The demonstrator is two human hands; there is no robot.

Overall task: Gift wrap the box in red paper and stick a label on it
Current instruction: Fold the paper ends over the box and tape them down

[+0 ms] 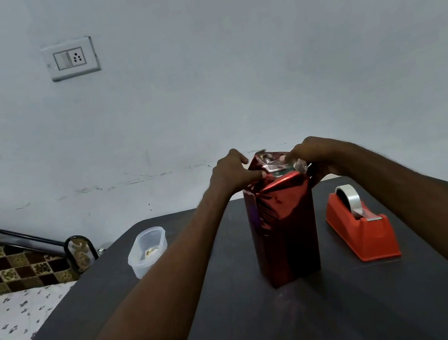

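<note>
A tall box wrapped in shiny red paper [284,228] is standing upright on the dark table [272,325], directly under both hands. The left hand [232,174] is pressing its curled fingers onto the folded paper at the box's top left edge. The right hand [313,154] is pinching the crumpled paper flap at the top right. A red tape dispenser [361,225] is sitting just below the right forearm; a clear plastic container [147,251] is lying left of the left forearm.
</note>
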